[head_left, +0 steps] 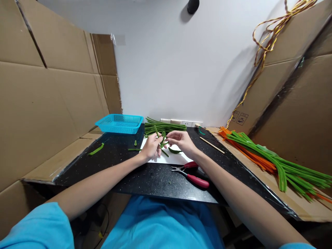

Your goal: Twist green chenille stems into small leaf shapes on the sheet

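Both hands meet over a white sheet [178, 159] on the black speckled tabletop. My left hand [151, 147] is closed in a pinch on a dark green pipe cleaner [163, 135] that is bent into a loop, one end sticking up. My right hand [181, 141] pinches the loop's right side between thumb and fingertips. A curved, leaf-like green piece [174, 150] lies on the sheet under my right hand. A short green stem [165, 153] lies beside my left fingers. Red-handled pliers [193, 174] rest in front of the sheet, near my right wrist.
Behind the hands lies a dark green pipe cleaner bundle [166, 127]. A blue basket [119, 123] stands at back left, with a light green strip [96, 149] before it. To the right are a wooden stick [212, 145] and bright green pipe cleaners [280, 159] over orange ones. Cardboard walls flank the table.
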Demonstrator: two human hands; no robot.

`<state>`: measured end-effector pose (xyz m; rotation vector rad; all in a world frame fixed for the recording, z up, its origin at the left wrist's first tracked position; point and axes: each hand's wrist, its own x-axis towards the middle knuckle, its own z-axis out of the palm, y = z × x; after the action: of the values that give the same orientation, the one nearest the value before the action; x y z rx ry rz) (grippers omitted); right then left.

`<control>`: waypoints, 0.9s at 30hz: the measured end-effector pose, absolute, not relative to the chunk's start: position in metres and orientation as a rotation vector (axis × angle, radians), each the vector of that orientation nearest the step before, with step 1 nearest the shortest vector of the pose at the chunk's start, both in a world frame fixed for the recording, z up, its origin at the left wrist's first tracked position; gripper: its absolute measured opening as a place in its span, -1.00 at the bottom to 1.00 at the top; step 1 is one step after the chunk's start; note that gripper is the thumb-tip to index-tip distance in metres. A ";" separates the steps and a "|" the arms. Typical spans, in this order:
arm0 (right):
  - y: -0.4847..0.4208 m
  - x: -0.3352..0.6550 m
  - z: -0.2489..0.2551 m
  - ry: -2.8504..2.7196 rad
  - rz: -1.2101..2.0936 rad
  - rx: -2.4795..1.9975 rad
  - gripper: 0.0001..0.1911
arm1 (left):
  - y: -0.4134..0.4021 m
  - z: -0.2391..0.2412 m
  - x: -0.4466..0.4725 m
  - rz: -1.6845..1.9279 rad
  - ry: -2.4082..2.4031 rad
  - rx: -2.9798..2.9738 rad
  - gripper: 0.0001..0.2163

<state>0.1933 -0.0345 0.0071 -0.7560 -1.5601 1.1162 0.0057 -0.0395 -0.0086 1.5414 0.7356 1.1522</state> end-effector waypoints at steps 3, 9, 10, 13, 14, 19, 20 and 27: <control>-0.033 0.193 0.004 -1.552 1.167 -0.744 -0.62 | -0.039 -0.010 0.006 1.137 0.729 1.539 -0.70; -0.032 0.194 0.001 -1.481 1.209 -0.718 -0.64 | -0.037 -0.015 0.008 1.094 0.730 1.589 -0.67; -0.033 0.193 0.001 -1.476 1.184 -0.726 -0.65 | -0.037 -0.016 0.008 1.096 0.732 1.603 -0.67; -0.038 0.191 0.005 -1.510 1.089 -0.748 -0.65 | -0.037 -0.014 0.007 1.106 0.747 1.646 -0.67; -0.039 0.190 0.007 -1.532 1.049 -0.756 -0.64 | -0.037 -0.014 0.006 1.105 0.756 1.654 -0.67; -0.041 0.187 0.008 -1.644 0.858 -0.826 -0.61 | -0.038 -0.015 0.006 1.047 0.773 1.704 -0.66; -0.040 0.188 0.007 -1.648 0.846 -0.839 -0.60 | -0.038 -0.015 0.007 1.022 0.765 1.708 -0.66; -0.035 0.193 0.007 -1.393 0.997 -0.861 -0.51 | -0.038 -0.013 0.008 0.998 0.754 1.603 -0.72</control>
<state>0.1934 -0.0350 0.0068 -0.8606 -1.3926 0.9971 0.0082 -0.0379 -0.0126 1.6029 0.7537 0.9976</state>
